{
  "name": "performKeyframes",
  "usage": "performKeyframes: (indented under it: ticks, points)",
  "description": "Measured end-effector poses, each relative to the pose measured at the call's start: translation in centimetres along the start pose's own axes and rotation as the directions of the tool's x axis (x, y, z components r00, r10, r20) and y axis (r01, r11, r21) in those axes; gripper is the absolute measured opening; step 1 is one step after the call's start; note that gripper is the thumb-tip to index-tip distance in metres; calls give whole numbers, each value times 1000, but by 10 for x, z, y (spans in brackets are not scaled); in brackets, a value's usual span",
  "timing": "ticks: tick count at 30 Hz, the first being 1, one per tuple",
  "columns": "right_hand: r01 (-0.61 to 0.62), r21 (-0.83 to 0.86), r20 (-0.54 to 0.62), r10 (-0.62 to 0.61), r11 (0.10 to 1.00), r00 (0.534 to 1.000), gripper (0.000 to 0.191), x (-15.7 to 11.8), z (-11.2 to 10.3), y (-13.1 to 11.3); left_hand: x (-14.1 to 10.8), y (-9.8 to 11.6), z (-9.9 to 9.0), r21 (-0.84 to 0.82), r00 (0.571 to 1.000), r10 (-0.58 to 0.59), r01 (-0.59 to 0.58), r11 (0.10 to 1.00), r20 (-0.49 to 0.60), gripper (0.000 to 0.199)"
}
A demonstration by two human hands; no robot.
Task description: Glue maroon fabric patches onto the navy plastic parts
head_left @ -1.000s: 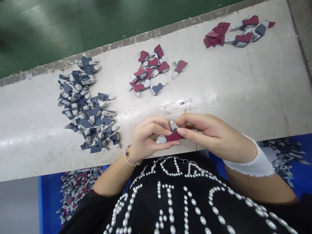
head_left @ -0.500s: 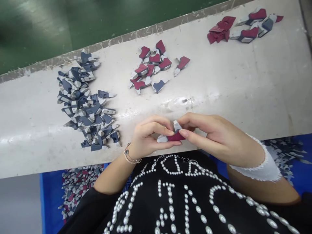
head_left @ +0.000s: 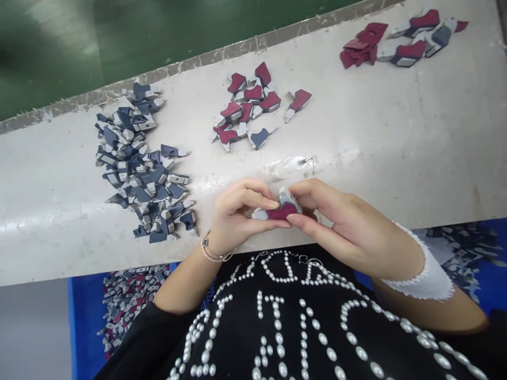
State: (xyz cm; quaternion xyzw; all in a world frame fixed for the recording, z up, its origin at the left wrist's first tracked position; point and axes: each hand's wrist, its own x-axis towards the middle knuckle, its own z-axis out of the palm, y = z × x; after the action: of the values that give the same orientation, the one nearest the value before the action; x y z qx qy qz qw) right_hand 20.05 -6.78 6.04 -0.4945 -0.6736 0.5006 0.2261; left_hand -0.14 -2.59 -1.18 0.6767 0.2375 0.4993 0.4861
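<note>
Between my two hands is a small moulded part (head_left: 282, 212) in dark red, navy and light grey, held just above the near edge of the table. My left hand (head_left: 247, 208) pinches its left end with thumb and fingers. The fingertips of my right hand (head_left: 336, 219) grip its right end, thumb against the red face. Beyond my hands lies a cluster of red-topped parts (head_left: 243, 111), with one navy-topped part (head_left: 259, 138) at its near side. To the left spreads a heap of navy and grey parts (head_left: 146, 169).
On the table (head_left: 356, 142), flat dark red pieces (head_left: 363, 46) are stacked at the far right beside several larger parts (head_left: 410, 53). Below the table edge stand a blue bin (head_left: 75, 327) of mixed parts at left and another blue bin (head_left: 491, 295) at right.
The part has turned in my fingers, so more of its red face and grey upper end show. Both hands have shifted slightly and still hold it.
</note>
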Motion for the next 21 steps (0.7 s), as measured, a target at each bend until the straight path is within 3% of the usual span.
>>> performKeyframes:
  ticks: [5,10,14,18,21]
  points:
    - [63,-215,-55,-77,975,996,18,2,1,5,-4,4,0,81,983,-178,174,981,42,38]
    - [183,-385,14,-193,904,981,20,1,2,9,0,12,1,100,915,-392,383,918,95,22]
    - [278,-453,98,-263,847,960,19,0,2,11,1,13,4,-7,882,-467,468,884,68,24]
    - [270,-448,112,-246,852,963,19,1,0,12,-1,12,7,-85,835,-546,550,831,70,28]
    - [249,-420,95,-231,873,968,20,3,-1,12,-2,11,8,-101,842,-537,540,836,60,27]
